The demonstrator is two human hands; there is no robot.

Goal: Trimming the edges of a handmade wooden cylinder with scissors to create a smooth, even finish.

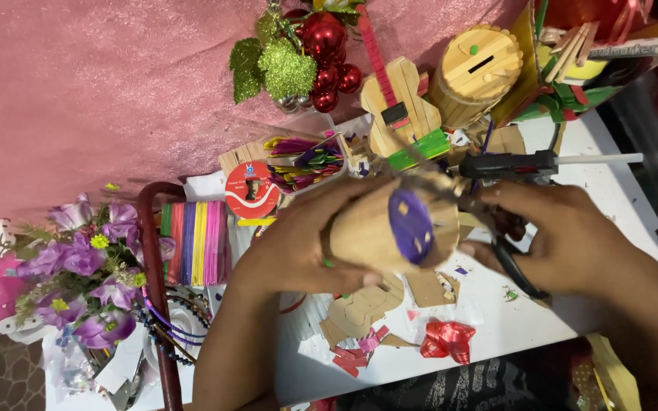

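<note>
My left hand (298, 243) grips a cylinder of wooden craft sticks (378, 228) with a purple round end (410, 226), held sideways above the white table (618, 164). My right hand (565, 236) is closed on black-handled scissors (515, 262), whose blades reach toward the cylinder's upper right edge. Behind my right hand lies a black glue gun (508, 164) with a white glue stick poking out to the right.
A wooden stick guitar (401, 106) and a round stick money box (475, 72) stand at the back. Coloured sticks (196, 242), a red ribbon bow (445, 339), cardboard scraps, purple flowers (85, 266) and red baubles (325, 57) surround the work spot.
</note>
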